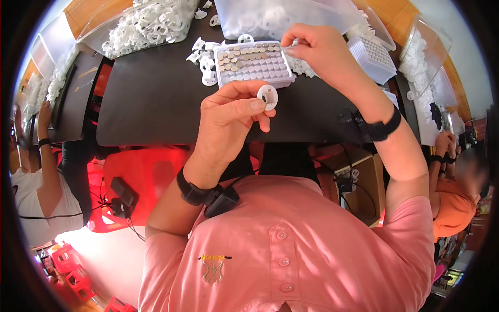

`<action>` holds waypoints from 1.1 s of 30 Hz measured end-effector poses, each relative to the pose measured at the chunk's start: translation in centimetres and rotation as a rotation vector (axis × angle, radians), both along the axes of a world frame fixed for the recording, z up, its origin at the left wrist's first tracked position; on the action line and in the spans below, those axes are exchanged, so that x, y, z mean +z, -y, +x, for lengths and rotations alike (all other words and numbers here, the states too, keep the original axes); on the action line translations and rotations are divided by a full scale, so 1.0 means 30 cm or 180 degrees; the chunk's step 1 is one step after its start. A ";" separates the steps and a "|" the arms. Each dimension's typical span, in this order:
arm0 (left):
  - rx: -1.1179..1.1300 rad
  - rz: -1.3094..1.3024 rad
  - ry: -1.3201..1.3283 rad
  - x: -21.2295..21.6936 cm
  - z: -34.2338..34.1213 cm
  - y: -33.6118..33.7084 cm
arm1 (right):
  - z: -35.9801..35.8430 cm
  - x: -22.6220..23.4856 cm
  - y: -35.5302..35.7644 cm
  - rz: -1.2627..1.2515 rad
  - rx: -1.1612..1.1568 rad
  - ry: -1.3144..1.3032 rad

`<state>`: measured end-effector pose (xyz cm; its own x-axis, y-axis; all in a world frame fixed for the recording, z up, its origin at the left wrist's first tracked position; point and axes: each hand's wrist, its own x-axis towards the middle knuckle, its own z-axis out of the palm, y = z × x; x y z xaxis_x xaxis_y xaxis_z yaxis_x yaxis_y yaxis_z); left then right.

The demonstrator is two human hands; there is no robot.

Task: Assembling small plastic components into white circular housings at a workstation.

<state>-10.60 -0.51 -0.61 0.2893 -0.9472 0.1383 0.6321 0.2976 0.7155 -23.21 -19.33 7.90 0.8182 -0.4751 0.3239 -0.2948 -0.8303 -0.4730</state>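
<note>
- White ring-shaped part point(274, 99): held up just on the person's side of the tray, its round face turned mostly upward, likely so the opening stays visible.
- Left hand point(228, 112): grasps that part by its edge between thumb and fingers, a hold that seems chosen to leave the middle uncovered.
- Right hand point(325, 49): at the tray's far right corner, fingertips drawn together; I cannot tell whether they grip anything.
- Tray point(283, 83): pale, with small round discs point(253, 56) in rows, probably ordered so that each can be picked singly.
- Loose white parts point(208, 66): heaped just left of the tray, presumably for easy reach.
- Bin of white parts point(150, 26): beyond the tray to the left, likely bulk stock.
- Stacked trays point(371, 60): right of the tray on the dark desk point(156, 99), perhaps piled to save room.
</note>
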 end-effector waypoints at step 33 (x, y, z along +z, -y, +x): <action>-0.0158 0.0009 -0.0733 -0.009 -0.023 -0.015 | -0.061 -0.171 -0.432 0.2144 0.0772 0.0463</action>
